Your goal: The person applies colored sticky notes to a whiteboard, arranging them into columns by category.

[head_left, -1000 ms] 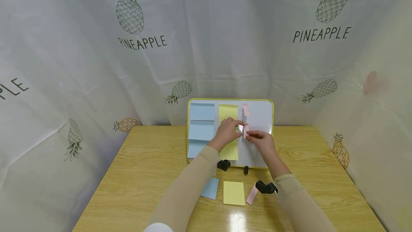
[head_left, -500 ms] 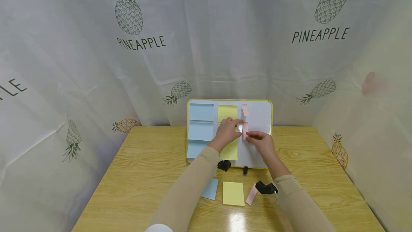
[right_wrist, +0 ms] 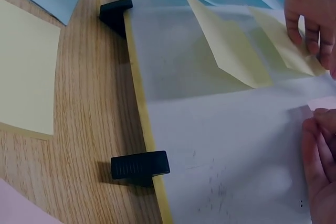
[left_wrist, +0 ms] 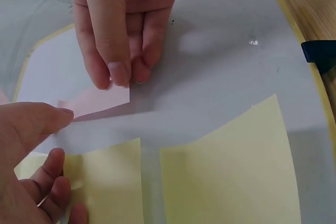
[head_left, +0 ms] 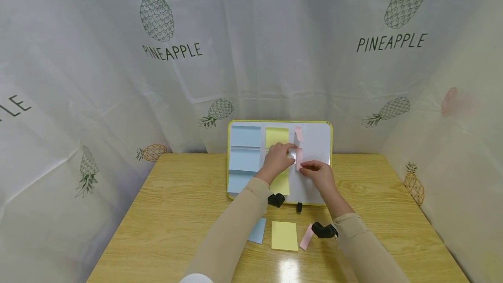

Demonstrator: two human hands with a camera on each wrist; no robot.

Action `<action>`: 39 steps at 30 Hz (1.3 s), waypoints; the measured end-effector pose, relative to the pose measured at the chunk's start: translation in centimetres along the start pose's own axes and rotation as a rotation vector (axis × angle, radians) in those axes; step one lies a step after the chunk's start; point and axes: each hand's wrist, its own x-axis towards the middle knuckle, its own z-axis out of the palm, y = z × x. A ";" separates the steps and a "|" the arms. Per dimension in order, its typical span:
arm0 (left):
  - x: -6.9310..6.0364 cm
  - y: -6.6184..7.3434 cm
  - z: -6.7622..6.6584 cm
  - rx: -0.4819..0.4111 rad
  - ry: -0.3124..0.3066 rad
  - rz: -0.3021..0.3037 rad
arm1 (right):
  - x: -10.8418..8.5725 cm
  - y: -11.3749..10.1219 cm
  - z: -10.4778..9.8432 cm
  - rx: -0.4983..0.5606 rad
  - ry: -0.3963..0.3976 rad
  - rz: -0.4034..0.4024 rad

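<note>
A narrow pink sticky note (head_left: pixel 299 159) lies against the whiteboard (head_left: pixel 314 143), below another pink sticky note (head_left: pixel 298 133). My right hand (head_left: pixel 320 174) pinches its lower end between thumb and fingertips. My left hand (head_left: pixel 277 160) touches the note's upper end with one extended fingertip, its other fingers bent and apart in the left wrist view. Behind that hand, yellow sticky notes (head_left: pixel 277 137) hang in a column, partly covered by it. In the left wrist view, the pink strip (left_wrist: pixel 100 103) spans between both hands.
Blue sticky notes (head_left: pixel 245 159) fill the board's left column. On the wooden table (head_left: pixel 188 187) in front lie a blue pad (head_left: pixel 257 231), a yellow pad (head_left: pixel 284 236) and a pink pad (head_left: pixel 306 237). Black feet (right_wrist: pixel 140 165) support the board's lower edge. A printed curtain (head_left: pixel 275 56) hangs behind.
Little differs: both hands stay at the pink sticky note, with the left thumb and fingertip shifting very slightly. The whole view has drifted a few pixels.
</note>
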 end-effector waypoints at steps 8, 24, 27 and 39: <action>0.1 0.7 -0.1 -0.026 -0.008 0.005 | -1.0 0.5 -1.1 -0.086 -0.061 -0.065; 0.3 1.9 0.1 0.084 -0.052 -0.033 | -5.3 3.1 -4.1 -0.125 -0.151 -0.028; 0.3 1.9 0.1 0.094 -0.046 -0.028 | -6.1 3.6 -4.4 -0.149 -0.155 -0.033; 0.7 2.0 1.0 0.252 0.029 0.063 | -8.1 5.1 -5.0 -0.174 -0.146 -0.017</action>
